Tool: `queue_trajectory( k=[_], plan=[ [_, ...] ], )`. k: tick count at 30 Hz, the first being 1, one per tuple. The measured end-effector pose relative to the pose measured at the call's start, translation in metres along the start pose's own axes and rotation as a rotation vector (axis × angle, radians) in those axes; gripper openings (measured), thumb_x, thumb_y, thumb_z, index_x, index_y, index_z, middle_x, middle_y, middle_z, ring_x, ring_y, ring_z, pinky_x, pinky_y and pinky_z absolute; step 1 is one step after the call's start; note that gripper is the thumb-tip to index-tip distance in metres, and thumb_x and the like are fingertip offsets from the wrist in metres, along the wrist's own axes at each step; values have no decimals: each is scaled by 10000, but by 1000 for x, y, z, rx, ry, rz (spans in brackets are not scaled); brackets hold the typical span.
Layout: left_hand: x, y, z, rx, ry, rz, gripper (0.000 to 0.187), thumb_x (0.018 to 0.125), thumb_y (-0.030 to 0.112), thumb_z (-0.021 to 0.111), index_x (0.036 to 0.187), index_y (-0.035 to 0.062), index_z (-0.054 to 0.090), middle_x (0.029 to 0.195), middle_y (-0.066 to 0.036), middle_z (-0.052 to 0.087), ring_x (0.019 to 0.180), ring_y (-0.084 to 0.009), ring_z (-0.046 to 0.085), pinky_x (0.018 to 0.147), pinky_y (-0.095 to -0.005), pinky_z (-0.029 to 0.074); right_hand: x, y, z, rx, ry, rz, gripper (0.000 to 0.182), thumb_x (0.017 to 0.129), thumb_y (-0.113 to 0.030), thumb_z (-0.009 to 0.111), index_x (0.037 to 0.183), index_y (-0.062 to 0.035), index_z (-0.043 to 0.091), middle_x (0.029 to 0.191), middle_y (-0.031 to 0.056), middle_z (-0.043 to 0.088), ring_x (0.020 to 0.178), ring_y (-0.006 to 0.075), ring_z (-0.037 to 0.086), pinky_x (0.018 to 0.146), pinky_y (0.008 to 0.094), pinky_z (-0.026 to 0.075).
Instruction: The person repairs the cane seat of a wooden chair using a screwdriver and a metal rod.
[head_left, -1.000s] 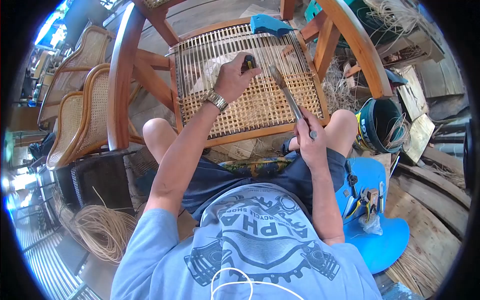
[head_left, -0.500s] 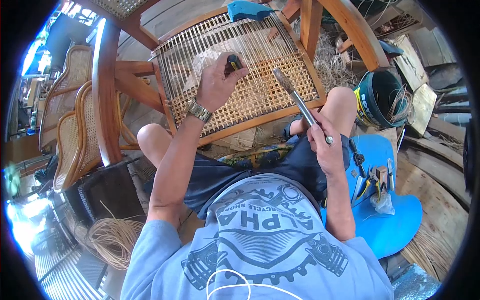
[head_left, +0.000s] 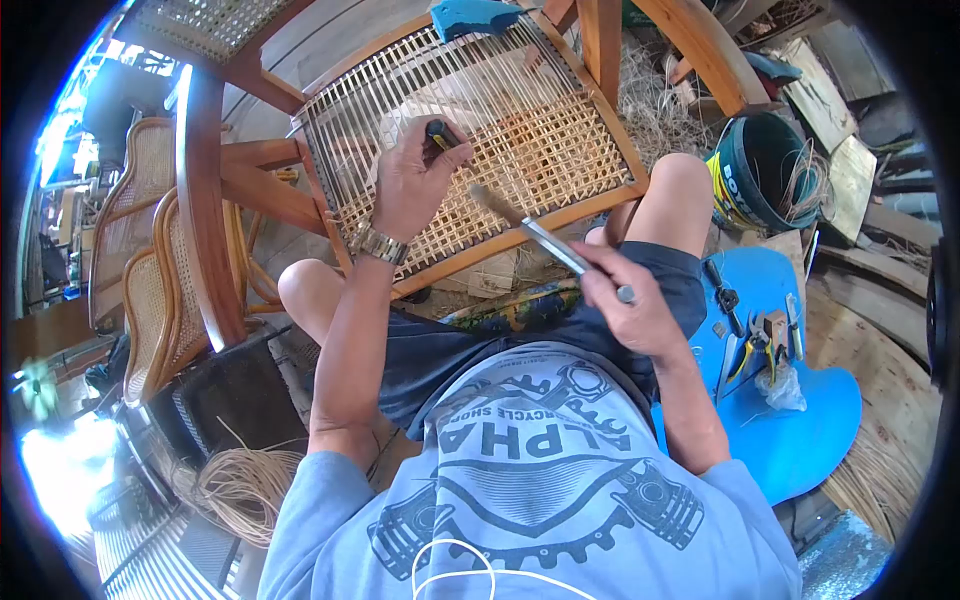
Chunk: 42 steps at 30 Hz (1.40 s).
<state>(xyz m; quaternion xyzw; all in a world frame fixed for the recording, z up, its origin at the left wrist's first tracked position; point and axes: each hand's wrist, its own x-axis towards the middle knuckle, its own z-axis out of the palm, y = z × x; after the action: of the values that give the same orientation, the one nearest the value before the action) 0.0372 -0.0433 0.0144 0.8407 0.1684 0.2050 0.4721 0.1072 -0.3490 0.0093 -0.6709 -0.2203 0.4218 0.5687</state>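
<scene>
The wooden chair seat frame (head_left: 480, 258) in front of me carries a cane weave (head_left: 560, 145), a close lattice on the near and right part and mostly parallel strands farther off. Above the weave, my left hand (head_left: 405, 190) is closed around a short dark handle (head_left: 438, 132) with a yellow mark; its working tip is not clear. My right hand (head_left: 635, 305) grips a metal-shafted tool (head_left: 552, 245) with a rough brown end, which points up-left toward the left hand. A gap shows between that end and the left hand.
A blue block-like piece (head_left: 470, 18) rests at the seat's far edge. To the right are a bucket (head_left: 735, 180) with cane scraps and a blue board (head_left: 810, 440) bearing pliers (head_left: 757, 355). Coiled cane (head_left: 245, 490) lies lower left, near cane-backed chair parts (head_left: 150, 230).
My right hand has swung the tool left and down, bringing its brown end nearer my left hand. The left hand has shifted slightly left and down, still holding the dark handle.
</scene>
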Motion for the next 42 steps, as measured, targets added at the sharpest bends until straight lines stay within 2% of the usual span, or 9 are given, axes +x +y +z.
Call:
queue_trajectory(
  k=[6,10,13,15,19,25,28,34,42],
  plan=[
    [3,9,3,73,4,-7,237,937,126,772,1105,41,628,892,-24,726,796,-78,669,722,-267,548,21,7,38,-86,-115,-187,340,1027,-91,561,1349,4,612,918,102,690,789,130,589,745,301,498],
    [3,-4,6,33,26,68,239,937,127,771,1110,42,628,855,-25,720,763,-79,664,711,-270,547,21,4,35,-52,-91,-165,336,1031,-97,559,1345,8,612,916,102,688,788,129,590,757,296,499],
    [3,-9,10,70,-43,-50,187,947,103,759,1102,46,672,964,-10,720,874,-74,662,801,-257,545,21,10,29,-73,-59,-153,340,1033,-108,571,1349,10,610,923,104,688,790,129,591,758,292,498],
    [2,-10,9,64,-46,-53,181,949,96,755,1100,46,670,948,-5,711,871,-72,655,806,-257,544,19,14,23,-125,119,-100,341,1032,-113,582,1347,15,609,934,102,685,793,130,593,750,291,501],
    [1,-11,6,-121,37,-7,187,951,102,754,1099,40,659,943,-17,723,849,-76,667,769,-259,546,-9,23,-1,46,140,-29,345,1054,-107,552,1375,4,607,835,-16,569,740,71,509,671,239,430],
    [-2,-3,20,25,-34,48,220,937,96,768,1110,34,647,912,-26,727,807,-75,672,723,-262,547,8,20,-2,50,263,-101,348,1062,-113,533,1378,17,595,837,-18,577,748,66,518,663,227,423],
    [-2,2,19,57,-70,30,217,931,85,771,1104,38,648,901,-25,724,787,-74,662,712,-254,542,18,11,-5,26,75,-52,354,1064,-122,526,1379,26,591,878,-14,596,757,57,519,652,216,415],
    [-6,1,14,-109,-57,14,197,946,74,751,1108,36,646,924,-15,719,820,-71,659,728,-246,539,1,8,-17,172,201,-29,355,1067,-130,521,1385,5,600,887,-15,590,752,51,504,630,209,399],
    [-16,1,7,-137,-62,-45,212,962,46,725,1147,27,623,1003,-47,721,919,-103,682,824,-265,557,-12,11,-8,61,86,-61,365,1058,-97,532,1404,11,578,865,2,590,741,67,508,666,228,425]
  ],
)
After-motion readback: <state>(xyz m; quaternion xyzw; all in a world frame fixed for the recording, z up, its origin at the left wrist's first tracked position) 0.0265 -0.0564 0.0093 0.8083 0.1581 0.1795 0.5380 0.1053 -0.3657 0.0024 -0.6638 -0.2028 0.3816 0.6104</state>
